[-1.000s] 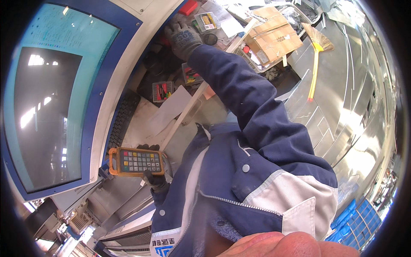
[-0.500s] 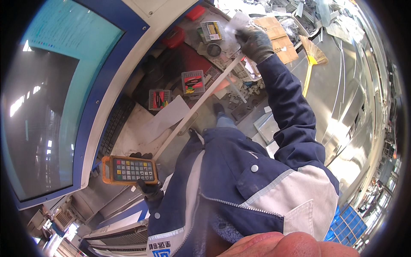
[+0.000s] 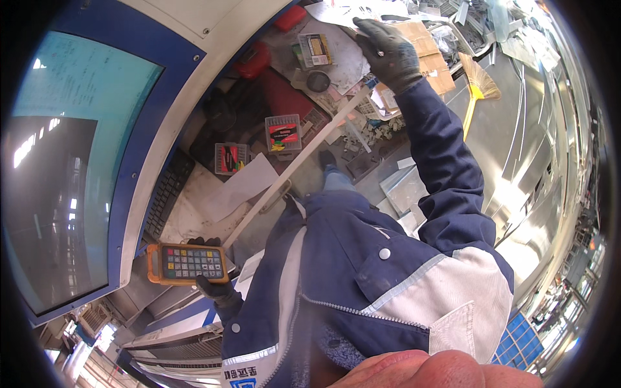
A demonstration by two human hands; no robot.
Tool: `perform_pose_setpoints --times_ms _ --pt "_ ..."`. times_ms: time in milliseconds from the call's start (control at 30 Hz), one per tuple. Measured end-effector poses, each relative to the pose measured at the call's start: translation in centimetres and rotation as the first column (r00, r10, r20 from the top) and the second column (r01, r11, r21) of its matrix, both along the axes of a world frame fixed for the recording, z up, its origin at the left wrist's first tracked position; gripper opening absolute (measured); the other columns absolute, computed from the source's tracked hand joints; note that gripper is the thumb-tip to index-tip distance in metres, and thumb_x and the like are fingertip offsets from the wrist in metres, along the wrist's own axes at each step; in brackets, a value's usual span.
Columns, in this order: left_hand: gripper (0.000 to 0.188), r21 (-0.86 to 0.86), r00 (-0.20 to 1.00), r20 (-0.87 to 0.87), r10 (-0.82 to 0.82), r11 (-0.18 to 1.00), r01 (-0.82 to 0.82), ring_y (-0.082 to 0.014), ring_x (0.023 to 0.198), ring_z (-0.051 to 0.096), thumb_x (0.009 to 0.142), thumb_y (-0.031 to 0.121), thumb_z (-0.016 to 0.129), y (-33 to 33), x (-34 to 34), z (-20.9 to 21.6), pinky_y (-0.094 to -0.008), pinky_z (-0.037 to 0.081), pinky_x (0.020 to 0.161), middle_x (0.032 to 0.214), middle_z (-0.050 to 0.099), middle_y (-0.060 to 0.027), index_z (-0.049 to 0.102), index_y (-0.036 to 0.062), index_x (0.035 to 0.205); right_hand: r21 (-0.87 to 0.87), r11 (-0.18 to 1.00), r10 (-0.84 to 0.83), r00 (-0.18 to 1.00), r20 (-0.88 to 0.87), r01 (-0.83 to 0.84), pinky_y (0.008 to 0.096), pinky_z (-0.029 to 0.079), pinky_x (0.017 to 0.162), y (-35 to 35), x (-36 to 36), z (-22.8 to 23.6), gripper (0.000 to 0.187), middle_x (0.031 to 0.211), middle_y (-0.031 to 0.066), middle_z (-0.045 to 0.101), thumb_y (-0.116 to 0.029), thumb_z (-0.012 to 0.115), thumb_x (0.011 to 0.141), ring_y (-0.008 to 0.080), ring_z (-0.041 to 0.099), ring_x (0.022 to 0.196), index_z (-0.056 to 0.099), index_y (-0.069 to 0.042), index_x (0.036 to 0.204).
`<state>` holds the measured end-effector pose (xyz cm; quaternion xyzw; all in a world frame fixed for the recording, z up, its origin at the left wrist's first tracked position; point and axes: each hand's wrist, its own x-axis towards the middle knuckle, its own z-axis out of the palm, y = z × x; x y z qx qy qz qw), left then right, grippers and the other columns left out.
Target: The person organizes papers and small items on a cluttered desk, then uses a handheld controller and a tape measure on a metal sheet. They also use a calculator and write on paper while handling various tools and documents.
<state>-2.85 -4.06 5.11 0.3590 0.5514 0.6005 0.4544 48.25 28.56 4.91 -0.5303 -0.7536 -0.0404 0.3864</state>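
My left hand (image 3: 218,288), in a dark glove, is closed around a handheld keypad controller (image 3: 191,264) with an orange case and rows of coloured keys. It is held at the lower left, its keys facing up. My right hand (image 3: 391,57), also gloved, reaches over the far end of the bench with fingers stretched and apart. Just beyond its fingertips lies a white sheet of paper (image 3: 349,10); whether they touch it I cannot tell. A brown cardboard piece (image 3: 432,61) is beside this hand. A clear-lidded box (image 3: 315,50) and a dark round object (image 3: 317,81) lie to its left.
A large screen (image 3: 65,181) in a blue frame stands at left, above a black keyboard (image 3: 169,194). Two clear cases (image 3: 283,132) and a loose paper (image 3: 240,187) lie on the bench. Right are a straw broom (image 3: 477,87) and metal sheets (image 3: 517,142); scrap fills the far right.
The white paper that was in my right hand now lies at the far end, and the hand's fingers have spread. My left hand still holds the keypad controller, slightly lower and further left.
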Motion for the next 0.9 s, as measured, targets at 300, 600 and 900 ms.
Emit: perform_pose_setpoints --times_ms 300,600,900 --pt "0.093 -0.04 0.978 -0.157 0.14 0.988 -0.148 -0.0433 0.128 0.058 0.091 0.054 0.052 -0.4 1.0 0.0 -0.0551 0.044 0.115 0.148 0.046 -0.0295 0.026 -0.0077 0.156 0.041 0.999 0.041 0.663 -0.748 -0.016 0.0275 0.053 0.094 0.9 3.2 2.7 0.037 0.121 0.0083 0.071 -0.003 0.062 0.102 0.0137 0.066 0.106 0.06 0.003 0.139" --pt "0.091 0.029 0.983 0.061 0.176 0.984 -0.178 -0.0456 0.13 0.055 0.093 0.055 0.051 -0.1 1.2 -0.4 -0.0603 0.043 0.114 0.152 0.043 -0.0274 0.023 -0.0027 0.158 -0.374 0.927 0.085 0.983 0.163 -0.018 0.0472 0.052 0.097 -0.4 -1.0 0.4 0.049 0.125 0.0155 0.069 -0.032 0.079 0.089 0.0366 0.065 0.112 0.067 -0.01 0.131" --pt "0.093 0.088 0.988 0.018 0.155 0.984 -0.156 -0.0459 0.125 0.059 0.094 0.052 0.061 0.5 1.8 -1.0 -0.057 0.046 0.111 0.146 0.049 -0.0276 0.023 -0.0034 0.157 -0.541 0.823 0.184 0.82 0.543 0.173 0.0533 0.039 0.111 0.8 -3.1 1.8 0.054 0.136 0.0155 0.061 -0.058 0.059 0.096 0.0391 0.046 0.136 0.073 -0.01 0.117"
